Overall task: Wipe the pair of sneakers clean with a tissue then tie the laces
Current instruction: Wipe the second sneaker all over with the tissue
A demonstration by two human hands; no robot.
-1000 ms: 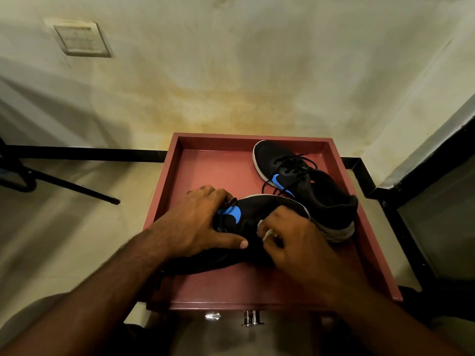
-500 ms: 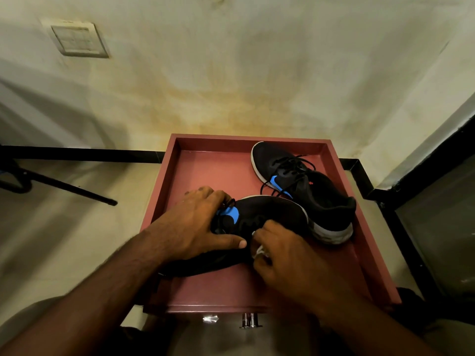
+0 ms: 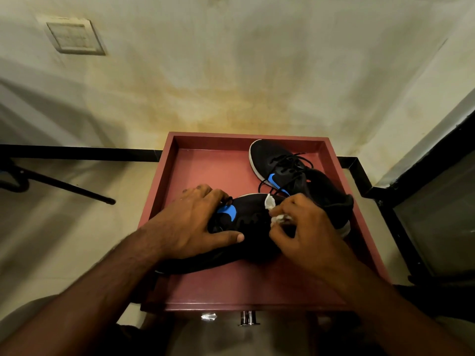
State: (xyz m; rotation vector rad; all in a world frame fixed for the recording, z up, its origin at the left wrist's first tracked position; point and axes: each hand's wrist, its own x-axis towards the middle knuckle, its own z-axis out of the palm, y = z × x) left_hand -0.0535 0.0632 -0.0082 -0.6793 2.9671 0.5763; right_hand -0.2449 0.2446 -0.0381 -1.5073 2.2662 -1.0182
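Since a second ago my right hand [image 3: 307, 228] has travelled up along the near sneaker [image 3: 253, 219], away from its lower flank toward the toe, and more of the white tissue [image 3: 273, 210] now shows above the fingertips. Its fingers are curled round the crumpled tissue and press it against the black upper. My left hand [image 3: 191, 222] has stayed where it was, draped over the lace area beside the blue logo, fingers bent over the far side and thumb stretched along the near side, clamping the shoe down.

That sneaker lies on its side across the middle of a reddish-brown tray [image 3: 221, 291] with raised walls. I see the second sneaker [image 3: 295, 176] upright in the far right corner of the tray, toe toward the back wall, black laces loose; its heel sits just behind my right hand, and I cannot tell whether the two shoes touch.

Beyond the tray rises a pale wall [image 3: 231, 73] with yellowish staining, with a square switch plate [image 3: 74, 37] at upper left. A black skirting band [image 3: 77, 152] runs along its base above a light floor, and a dark rod [image 3: 66, 186] slants across the floor at left. A metal knob [image 3: 248, 318] projects below the tray's front edge.
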